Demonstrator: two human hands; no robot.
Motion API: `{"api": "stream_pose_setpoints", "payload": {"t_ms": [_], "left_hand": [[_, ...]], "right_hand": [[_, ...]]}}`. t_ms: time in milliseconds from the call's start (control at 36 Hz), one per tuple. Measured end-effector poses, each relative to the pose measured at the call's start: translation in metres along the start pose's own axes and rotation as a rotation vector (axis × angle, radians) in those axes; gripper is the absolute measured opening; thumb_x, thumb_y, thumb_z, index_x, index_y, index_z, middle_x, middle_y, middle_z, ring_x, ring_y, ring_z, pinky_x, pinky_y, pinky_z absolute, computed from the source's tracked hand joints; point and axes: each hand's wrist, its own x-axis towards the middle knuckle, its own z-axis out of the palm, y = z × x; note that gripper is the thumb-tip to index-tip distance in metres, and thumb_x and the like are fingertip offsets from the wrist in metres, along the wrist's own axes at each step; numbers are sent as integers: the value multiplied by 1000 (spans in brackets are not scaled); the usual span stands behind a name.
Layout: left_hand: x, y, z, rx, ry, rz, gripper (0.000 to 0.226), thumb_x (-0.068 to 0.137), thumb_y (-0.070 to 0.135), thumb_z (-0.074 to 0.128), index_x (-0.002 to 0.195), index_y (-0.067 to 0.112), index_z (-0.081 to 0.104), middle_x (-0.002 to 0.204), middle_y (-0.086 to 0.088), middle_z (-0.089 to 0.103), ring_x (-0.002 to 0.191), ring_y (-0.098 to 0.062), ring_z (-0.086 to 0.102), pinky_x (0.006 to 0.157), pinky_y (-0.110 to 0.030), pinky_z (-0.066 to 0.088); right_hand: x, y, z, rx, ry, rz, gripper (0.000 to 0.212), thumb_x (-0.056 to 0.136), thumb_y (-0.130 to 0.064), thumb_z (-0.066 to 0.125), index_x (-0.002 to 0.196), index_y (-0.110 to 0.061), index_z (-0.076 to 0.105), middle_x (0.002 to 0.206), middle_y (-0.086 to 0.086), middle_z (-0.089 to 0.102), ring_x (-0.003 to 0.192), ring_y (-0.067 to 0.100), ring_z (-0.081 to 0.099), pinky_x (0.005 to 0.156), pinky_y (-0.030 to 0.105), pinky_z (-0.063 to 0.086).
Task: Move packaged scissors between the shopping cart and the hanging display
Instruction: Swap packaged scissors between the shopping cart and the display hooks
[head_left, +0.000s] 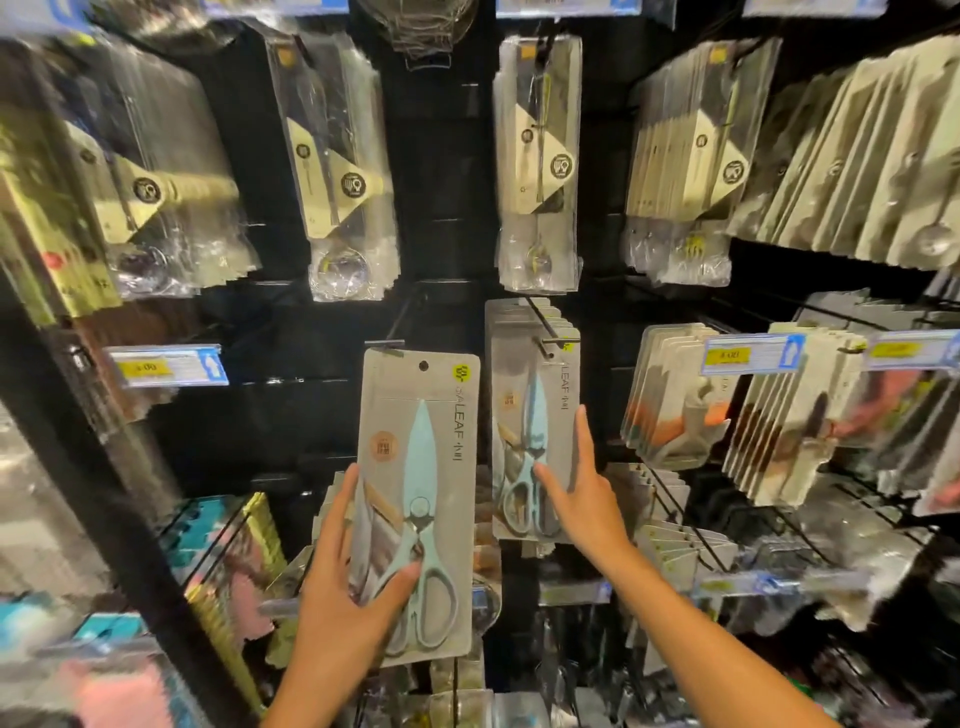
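Observation:
My left hand (343, 587) grips a grey pack of pale blue scissors (418, 499) by its lower left side, thumb across the handles, and holds it upright just below a bare black hook (397, 325). Right beside it, several identical scissor packs (530, 410) hang on another hook (543, 332). My right hand (584, 491) rests flat with fingers spread against the front hanging pack's lower right side. No shopping cart is in view.
The black display wall carries packaged spoons (340, 171) and other utensils (691, 156) on hooks above. Peelers and tools (680, 400) hang to the right, with yellow price tags (750, 353) on the hook ends. Colourful packs (223, 561) fill the lower left.

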Motion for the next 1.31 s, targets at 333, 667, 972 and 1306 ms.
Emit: {"api": "stream_pose_setpoints", "payload": {"t_ms": [333,667,972,1306], "left_hand": [[0,-2,7,-17,38,45,98,68,29,79,148,54,28,139,46,40,126,20,42,99,-16,40],[-3,-23,25,33,13,37,95,78,7,79,147,48,27,133,52,40,125,23,40,92,-4,43],[0,-25,48,-28,-104,46,98,76,31,85,147,59,24,149,34,38,136,6,43,98,-12,47],[19,-12,66,-3,-229,74,102,80,19,83,147,62,20,150,28,41,136,-3,47,111,-46,45]], "right_hand": [[20,9,10,-37,36,48,89,95,-57,55,151,-54,-13,149,5,43,128,28,53,98,53,52],[-43,-32,13,457,-261,-156,64,101,-33,57,152,-52,23,120,-7,69,115,10,65,101,33,52],[-62,-33,-13,525,-161,-107,66,100,-5,56,152,-40,34,100,2,74,94,24,72,85,33,60],[-57,-24,-43,501,-30,-141,66,100,-6,58,151,-43,36,100,4,74,94,21,73,86,36,59]]}}
